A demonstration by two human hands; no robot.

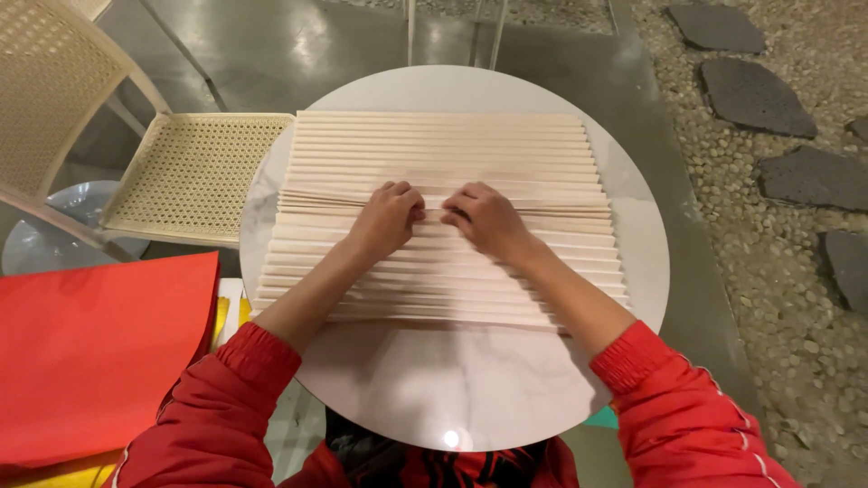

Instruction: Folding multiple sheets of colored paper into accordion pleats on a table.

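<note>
1. A pleated paper sheet [443,217] lies across the round white tabletop [452,380], covering its middle and 12 o'clock part
2. Left hand [387,217] pinches a middle fold, grip narrow on the paper
3. Right hand [484,217] pinches the same fold just beside it
4. Red paper [99,352] lies at 9 o'clock; a cream chair [194,172] stands at 10 o'clock

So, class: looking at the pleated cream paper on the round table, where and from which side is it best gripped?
Probably at the middle of the pleated paper, from above. The folds run left to right, and the left hand and right hand already pinch them there, side by side. A central grip gathers the ridges evenly; the outer ends fan loose on the round table.
</note>
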